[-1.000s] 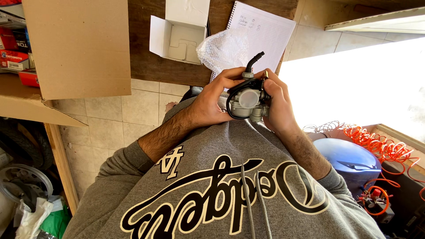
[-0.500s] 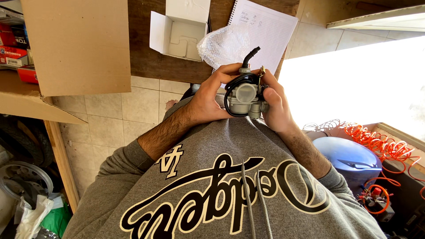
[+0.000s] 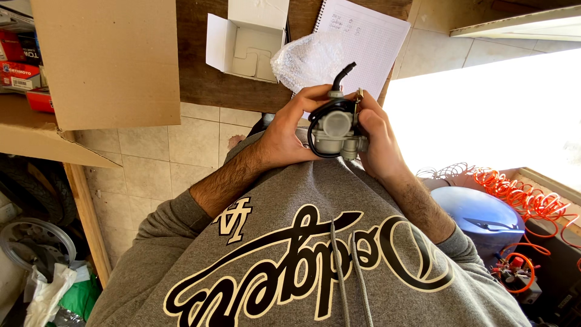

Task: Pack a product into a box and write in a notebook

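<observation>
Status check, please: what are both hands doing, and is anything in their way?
Left hand and right hand both grip the grey carburetor. Black hose sticks up. Nothing blocking.

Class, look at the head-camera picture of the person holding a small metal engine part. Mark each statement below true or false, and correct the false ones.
1. Both hands grip the small grey metal carburettor. True: the left hand and the right hand close on it from either side.
2. The open white cardboard box lies on the tiled floor. False: it lies on the dark wooden board.
3. A spiral-bound squared-paper notebook lies beyond the hands. True.
4. The coiled orange hose is wrapped around the carburettor. False: it lies apart, beside the blue rounded tank.
</observation>
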